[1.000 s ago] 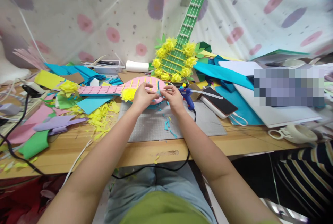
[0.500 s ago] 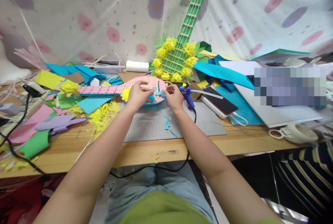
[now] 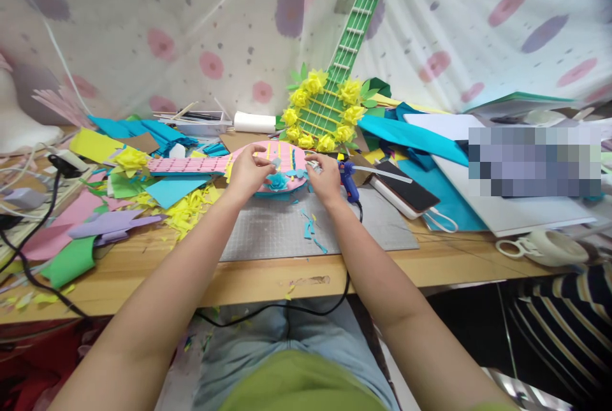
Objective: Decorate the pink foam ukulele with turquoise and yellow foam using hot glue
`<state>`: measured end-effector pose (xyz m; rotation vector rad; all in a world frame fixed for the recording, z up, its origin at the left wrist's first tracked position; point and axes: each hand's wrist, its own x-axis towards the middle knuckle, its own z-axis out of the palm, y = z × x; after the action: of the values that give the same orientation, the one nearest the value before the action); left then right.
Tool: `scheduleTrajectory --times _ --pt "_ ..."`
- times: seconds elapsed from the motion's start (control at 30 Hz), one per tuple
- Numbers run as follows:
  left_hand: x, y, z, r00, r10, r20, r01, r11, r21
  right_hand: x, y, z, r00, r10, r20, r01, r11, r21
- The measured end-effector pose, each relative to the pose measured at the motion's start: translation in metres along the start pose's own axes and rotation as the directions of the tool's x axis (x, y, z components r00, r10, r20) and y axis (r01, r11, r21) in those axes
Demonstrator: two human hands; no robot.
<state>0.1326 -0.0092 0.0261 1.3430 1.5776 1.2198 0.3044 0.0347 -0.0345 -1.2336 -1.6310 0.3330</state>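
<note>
A pink paper guitar (image 3: 261, 151) with yellow and dark blue strips lies on its side before me, its neck pointing left. My left hand (image 3: 249, 175) is over its body, fingers curved and apart, the thumb close to a blue paper flower (image 3: 277, 181). I cannot tell whether the thumb touches the flower. A loose-looking blue paper petal (image 3: 297, 174) shows between my hands on the guitar's right end. There my right hand (image 3: 325, 178) has its fingertips drawn together; what they hold, if anything, is too small to name. The blue glue gun (image 3: 350, 183) is just right of it.
A green guitar (image 3: 347, 48) with yellow paper flowers leans at the back. Blue scraps lie on the grey cutting mat (image 3: 268, 232). A phone (image 3: 406, 185) is at right, and a black cord (image 3: 287, 310) hangs over the table's front edge. Yellow shreds (image 3: 189, 210) lie left.
My left fingers have shifted slightly up and left, so more of the blue flower shows. My right hand has moved a little right, away from the blue petal.
</note>
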Motion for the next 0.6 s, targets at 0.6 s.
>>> scheduleTrajectory --times 0.6 --pt "0.012 -0.011 -0.008 0.99 0.126 -0.056 -0.121 0.989 0.085 -0.002 0.003 -0.031 0.912 0.343 0.224 -0.408 0.718 0.564"
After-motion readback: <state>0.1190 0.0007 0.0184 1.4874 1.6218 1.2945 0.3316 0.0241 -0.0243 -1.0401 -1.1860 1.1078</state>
